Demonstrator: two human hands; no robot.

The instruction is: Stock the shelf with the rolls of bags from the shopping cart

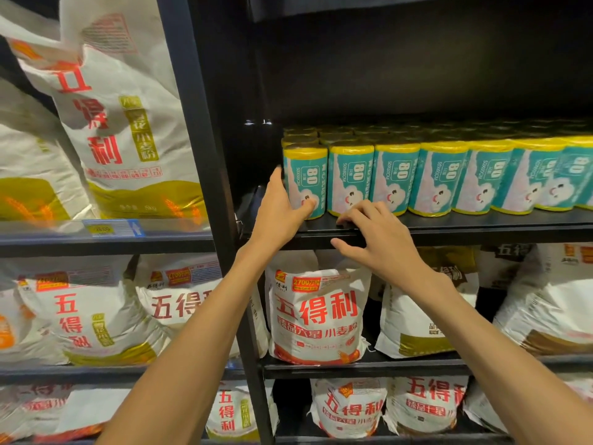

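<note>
Both hands' fingers (308,205) on rolls (305,183)

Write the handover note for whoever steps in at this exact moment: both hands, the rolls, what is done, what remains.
Left hand grips the leftmost front roll, thumb across its label. Right hand holds nothing; its fingers rest on the shelf edge before the second roll. Rows of rolls stand upright, filling the visible shelf. A gap remains at the far left. The shopping cart is out of view, so remaining stock is unknown.
</note>
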